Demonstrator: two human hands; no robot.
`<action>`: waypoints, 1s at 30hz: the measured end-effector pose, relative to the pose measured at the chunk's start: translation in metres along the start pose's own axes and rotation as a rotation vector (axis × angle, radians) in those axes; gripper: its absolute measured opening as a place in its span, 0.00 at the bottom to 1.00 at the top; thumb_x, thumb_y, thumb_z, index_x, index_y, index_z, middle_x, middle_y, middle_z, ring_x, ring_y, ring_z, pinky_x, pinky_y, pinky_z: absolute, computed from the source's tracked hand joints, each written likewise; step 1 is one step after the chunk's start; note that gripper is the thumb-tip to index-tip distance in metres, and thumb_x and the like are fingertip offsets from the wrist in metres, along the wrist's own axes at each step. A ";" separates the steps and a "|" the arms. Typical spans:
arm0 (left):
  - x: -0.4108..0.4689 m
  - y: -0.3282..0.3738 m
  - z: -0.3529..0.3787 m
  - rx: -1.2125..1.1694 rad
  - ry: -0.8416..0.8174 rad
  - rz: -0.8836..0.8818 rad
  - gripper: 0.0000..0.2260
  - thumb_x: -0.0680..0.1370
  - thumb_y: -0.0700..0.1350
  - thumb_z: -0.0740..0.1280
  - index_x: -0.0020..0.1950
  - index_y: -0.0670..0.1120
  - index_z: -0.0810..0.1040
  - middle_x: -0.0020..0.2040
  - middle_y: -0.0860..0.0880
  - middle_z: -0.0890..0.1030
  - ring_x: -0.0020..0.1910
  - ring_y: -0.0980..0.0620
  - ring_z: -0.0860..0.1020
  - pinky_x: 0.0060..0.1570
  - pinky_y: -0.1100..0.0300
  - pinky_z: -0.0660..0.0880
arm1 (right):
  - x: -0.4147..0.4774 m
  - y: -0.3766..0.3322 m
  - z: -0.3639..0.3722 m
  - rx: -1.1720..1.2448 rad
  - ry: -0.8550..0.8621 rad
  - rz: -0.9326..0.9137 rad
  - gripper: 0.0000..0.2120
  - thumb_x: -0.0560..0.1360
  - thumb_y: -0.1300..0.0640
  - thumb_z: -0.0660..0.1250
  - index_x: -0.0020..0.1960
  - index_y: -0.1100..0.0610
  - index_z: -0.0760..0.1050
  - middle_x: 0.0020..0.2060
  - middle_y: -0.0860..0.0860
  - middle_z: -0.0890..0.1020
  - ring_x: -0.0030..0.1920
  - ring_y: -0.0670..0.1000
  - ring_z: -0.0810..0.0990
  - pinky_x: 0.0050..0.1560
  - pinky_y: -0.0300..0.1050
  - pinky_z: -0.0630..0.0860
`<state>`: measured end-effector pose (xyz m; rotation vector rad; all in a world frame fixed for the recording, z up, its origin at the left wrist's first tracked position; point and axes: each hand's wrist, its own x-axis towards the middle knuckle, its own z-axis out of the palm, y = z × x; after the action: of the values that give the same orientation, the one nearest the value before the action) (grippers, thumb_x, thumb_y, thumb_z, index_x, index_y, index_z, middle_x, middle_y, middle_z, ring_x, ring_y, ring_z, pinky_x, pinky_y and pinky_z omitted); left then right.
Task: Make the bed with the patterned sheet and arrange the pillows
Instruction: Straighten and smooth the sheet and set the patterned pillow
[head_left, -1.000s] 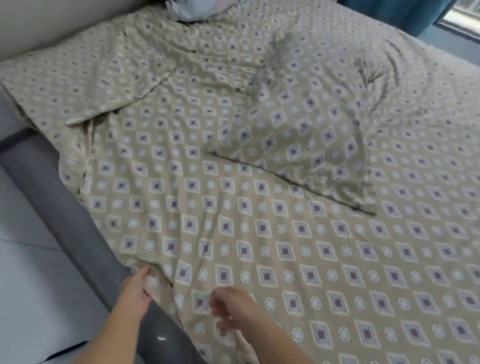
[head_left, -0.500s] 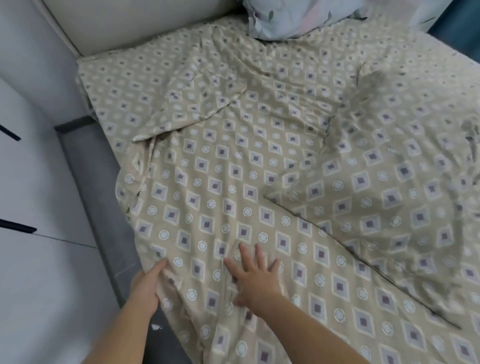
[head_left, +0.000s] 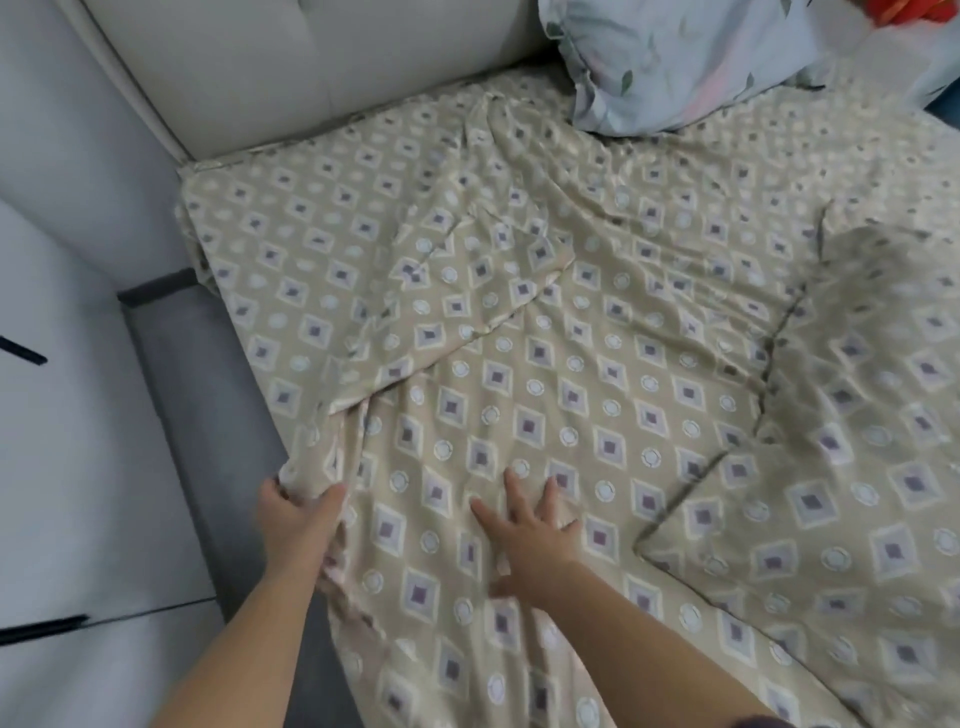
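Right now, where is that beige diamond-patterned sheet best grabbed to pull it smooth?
Grip the beige diamond-patterned sheet at its bunched edge beside the grey padded bed frame, coming from the bed's left side, as the left hand does. The cloth gathers into a ridge there; under the right hand it lies flat.

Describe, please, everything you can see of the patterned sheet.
The patterned sheet is beige cloth with purple diamonds and white circles. It lies wrinkled over the bed, one flap folded over. The left hand grips its bunched side edge; the right hand presses flat on it. A floral pillow rests on it.
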<state>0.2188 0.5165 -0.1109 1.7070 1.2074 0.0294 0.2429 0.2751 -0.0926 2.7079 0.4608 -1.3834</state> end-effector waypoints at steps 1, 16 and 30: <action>0.010 0.011 0.001 0.120 0.002 0.082 0.30 0.69 0.43 0.75 0.68 0.42 0.66 0.59 0.43 0.76 0.52 0.44 0.77 0.48 0.52 0.77 | 0.003 -0.004 -0.009 -0.003 -0.020 0.003 0.48 0.72 0.41 0.69 0.74 0.35 0.34 0.73 0.47 0.27 0.72 0.69 0.29 0.66 0.75 0.54; 0.109 0.082 -0.051 0.744 0.066 0.307 0.07 0.76 0.37 0.59 0.38 0.41 0.67 0.41 0.37 0.75 0.41 0.38 0.74 0.38 0.52 0.69 | 0.034 -0.002 -0.038 0.148 -0.146 -0.073 0.43 0.73 0.46 0.70 0.74 0.32 0.42 0.75 0.44 0.32 0.68 0.72 0.26 0.63 0.78 0.58; 0.149 0.130 0.006 0.528 -0.264 0.277 0.09 0.73 0.48 0.68 0.46 0.47 0.71 0.39 0.47 0.78 0.38 0.46 0.75 0.36 0.55 0.70 | 0.144 -0.065 -0.210 1.770 0.062 0.311 0.20 0.72 0.45 0.72 0.52 0.61 0.74 0.46 0.57 0.78 0.45 0.57 0.81 0.46 0.53 0.81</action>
<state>0.3867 0.6200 -0.0920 2.2450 0.8145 -0.3659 0.4667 0.4115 -0.0782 3.3546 -2.0595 -2.0332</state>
